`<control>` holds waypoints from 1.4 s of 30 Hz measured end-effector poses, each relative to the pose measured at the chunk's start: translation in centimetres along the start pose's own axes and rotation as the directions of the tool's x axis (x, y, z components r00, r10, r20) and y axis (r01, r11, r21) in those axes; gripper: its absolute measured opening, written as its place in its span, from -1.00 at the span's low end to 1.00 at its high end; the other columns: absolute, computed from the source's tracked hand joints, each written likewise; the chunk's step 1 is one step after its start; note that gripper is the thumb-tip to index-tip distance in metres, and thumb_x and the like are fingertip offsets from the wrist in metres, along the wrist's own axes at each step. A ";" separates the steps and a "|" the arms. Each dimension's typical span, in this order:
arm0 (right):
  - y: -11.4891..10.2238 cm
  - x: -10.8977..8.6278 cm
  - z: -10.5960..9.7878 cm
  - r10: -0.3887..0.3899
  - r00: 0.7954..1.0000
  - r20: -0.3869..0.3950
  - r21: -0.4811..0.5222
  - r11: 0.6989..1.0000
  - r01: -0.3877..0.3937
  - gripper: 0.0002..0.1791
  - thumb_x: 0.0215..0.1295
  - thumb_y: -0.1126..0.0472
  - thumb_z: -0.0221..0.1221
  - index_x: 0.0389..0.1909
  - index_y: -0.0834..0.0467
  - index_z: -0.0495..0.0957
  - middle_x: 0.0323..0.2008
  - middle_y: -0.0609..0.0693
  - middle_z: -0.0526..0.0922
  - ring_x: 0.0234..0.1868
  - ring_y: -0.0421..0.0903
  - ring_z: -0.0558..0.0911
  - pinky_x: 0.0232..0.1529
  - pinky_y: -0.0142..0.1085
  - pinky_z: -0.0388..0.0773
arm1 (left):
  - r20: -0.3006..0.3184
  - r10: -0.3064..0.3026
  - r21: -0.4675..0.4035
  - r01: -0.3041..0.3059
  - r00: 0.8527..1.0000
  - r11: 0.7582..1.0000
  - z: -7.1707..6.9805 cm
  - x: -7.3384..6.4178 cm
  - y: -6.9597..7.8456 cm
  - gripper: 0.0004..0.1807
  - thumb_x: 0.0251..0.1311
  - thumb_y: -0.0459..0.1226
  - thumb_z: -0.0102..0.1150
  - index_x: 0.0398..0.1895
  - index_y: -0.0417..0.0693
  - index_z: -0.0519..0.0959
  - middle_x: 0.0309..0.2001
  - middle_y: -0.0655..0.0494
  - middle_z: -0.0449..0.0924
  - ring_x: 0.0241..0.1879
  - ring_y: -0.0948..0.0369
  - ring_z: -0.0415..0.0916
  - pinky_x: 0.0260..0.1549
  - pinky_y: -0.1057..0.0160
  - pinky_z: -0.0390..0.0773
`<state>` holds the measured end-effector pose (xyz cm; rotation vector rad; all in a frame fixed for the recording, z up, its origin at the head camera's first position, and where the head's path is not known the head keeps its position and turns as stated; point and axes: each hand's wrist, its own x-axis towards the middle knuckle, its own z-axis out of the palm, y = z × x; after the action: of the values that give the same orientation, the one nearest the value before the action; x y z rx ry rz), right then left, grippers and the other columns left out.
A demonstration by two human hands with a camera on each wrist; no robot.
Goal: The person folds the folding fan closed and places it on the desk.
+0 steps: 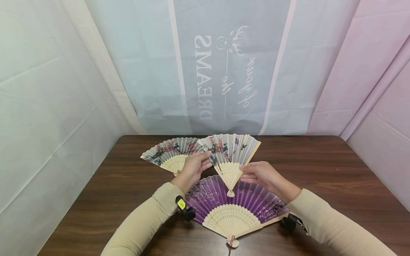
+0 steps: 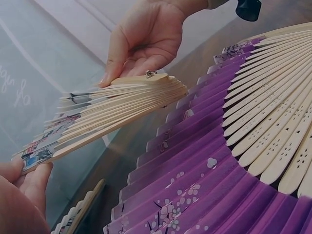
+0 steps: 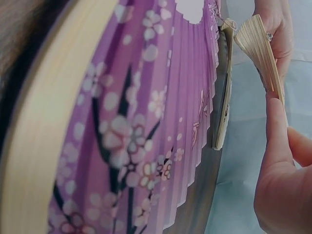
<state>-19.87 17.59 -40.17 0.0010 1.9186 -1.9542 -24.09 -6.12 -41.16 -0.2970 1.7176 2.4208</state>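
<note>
A partly spread white folding fan (image 1: 228, 149) with pink blossoms and birds is held up between both hands, its pivot end hanging downward. My left hand (image 1: 193, 168) pinches its left edge near the printed leaf's corner. On the other side, my right hand (image 1: 263, 175) grips the outer rib, thumb in front. In the left wrist view, the held fan's ribs (image 2: 122, 109) appear bunched in shallow folds. Below the hands lies a wide-open purple folding fan (image 1: 221, 192), with pale pierced ribs and a dark red cord at its pivot.
Another spread grey-white fan (image 1: 179, 146) with floral print lies on the back left of the dark wooden table (image 1: 109, 192), partly behind the left hand. A printed cloth backdrop (image 1: 153, 71) rises at the table's far edge, and pale cloth walls (image 1: 48, 106) flank the sides.
</note>
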 end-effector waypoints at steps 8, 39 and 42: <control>-0.1 0.0 0.0 -0.003 1.000 0.005 0.011 1.000 0.003 -0.83 0.45 0.33 0.08 -0.16 0.39 0.55 -0.44 -0.04 0.74 -0.39 -0.20 0.77 -0.15 -0.36 0.76 | 0.010 0.008 -0.005 -0.008 1.000 1.000 -0.1 0.1 0.0 -0.39 0.35 -0.46 0.09 0.42 -0.47 0.18 0.20 -0.24 0.55 -0.22 0.21 0.72 -0.12 0.26 0.77; -0.1 -0.1 0.6 0.009 1.000 0.029 -0.056 0.998 -0.007 -0.86 0.41 0.30 0.14 -0.27 0.30 0.61 -0.45 -0.05 0.77 -0.41 -0.22 0.76 -0.15 -0.32 0.77 | 0.036 -0.032 0.040 0.030 0.999 0.999 0.1 -0.4 -0.2 -0.51 0.33 -0.46 0.11 0.31 -0.42 0.37 0.05 -0.13 0.67 -0.45 0.36 0.64 -0.23 0.36 0.77; -0.1 -0.1 0.6 0.013 0.999 0.030 -0.052 0.999 -0.012 -0.87 0.41 0.30 0.14 -0.29 0.29 0.61 -0.45 -0.05 0.77 -0.42 -0.23 0.76 -0.16 -0.32 0.78 | 0.031 -0.040 0.039 0.039 0.999 0.998 0.1 -0.4 -0.2 -0.53 0.32 -0.47 0.12 0.29 -0.41 0.40 -0.03 -0.07 0.72 -0.45 0.36 0.64 -0.26 0.39 0.76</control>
<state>-19.68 17.05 -39.99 -0.0312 1.9449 -1.8846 -23.66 -5.94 -41.16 -0.2828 1.7259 2.3489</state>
